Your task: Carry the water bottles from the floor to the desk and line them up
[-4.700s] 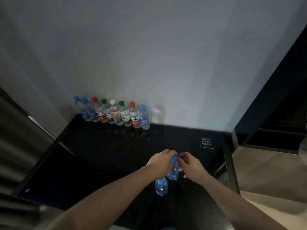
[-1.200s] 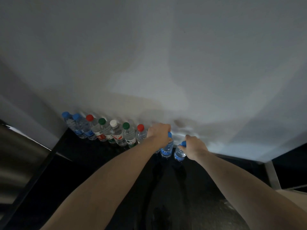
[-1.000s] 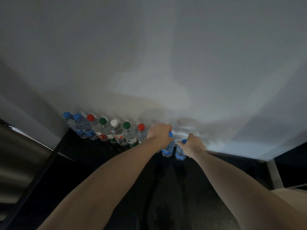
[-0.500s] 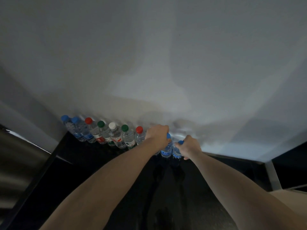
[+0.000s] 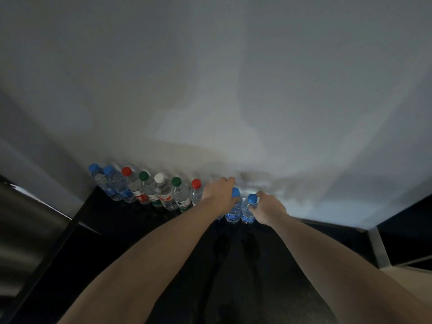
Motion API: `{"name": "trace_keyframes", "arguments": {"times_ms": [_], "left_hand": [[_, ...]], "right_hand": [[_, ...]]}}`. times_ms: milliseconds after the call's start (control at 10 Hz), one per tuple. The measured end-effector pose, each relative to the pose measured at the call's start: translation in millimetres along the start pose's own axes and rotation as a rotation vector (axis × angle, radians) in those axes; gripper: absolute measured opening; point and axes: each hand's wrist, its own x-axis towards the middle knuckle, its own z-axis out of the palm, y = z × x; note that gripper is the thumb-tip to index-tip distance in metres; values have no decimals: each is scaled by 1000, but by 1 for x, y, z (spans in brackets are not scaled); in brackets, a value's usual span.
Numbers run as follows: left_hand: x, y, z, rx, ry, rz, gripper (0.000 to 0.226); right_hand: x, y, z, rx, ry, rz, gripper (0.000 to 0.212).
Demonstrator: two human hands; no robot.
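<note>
Several water bottles [image 5: 161, 195] with blue, red, green and white caps stand in a row along the white wall at the back of the black desk [image 5: 131, 244]. My left hand [image 5: 218, 191] grips a blue-capped bottle [image 5: 234, 210] just right of the row. My right hand [image 5: 268, 210] holds another blue-capped bottle [image 5: 248, 212] by its neck, close beside the first. Both bottles stand upright with their bases at the desk surface. One bottle of the row is hidden behind my left hand.
The white wall [image 5: 233, 90] rises directly behind the bottles. A grey metallic surface [image 5: 25, 232] borders the desk on the left. On the right the desk ends at a pale edge strip [image 5: 379, 246], with dark space and light floor beyond.
Both hands carried the two blue-capped bottles from the front of the desk to the row's right end. In the last second the right bottle shifted left, closer to the left one.
</note>
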Motion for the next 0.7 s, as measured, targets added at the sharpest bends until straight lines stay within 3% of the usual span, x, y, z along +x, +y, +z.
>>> {"name": "trace_keyframes", "arguments": {"times_ms": [200,400,700], "left_hand": [[-31,-11,12,-178,81,-63,53],[-58,-25,17,-251,155,-11,54],[-79,-26,12,-221,117,8,59]], "right_hand": [[-10,4,-1,-10,29,-30,51],[-25,6,3,7,36,-77,55],[-14,-3,2,-104,-45,-142,66]]}}
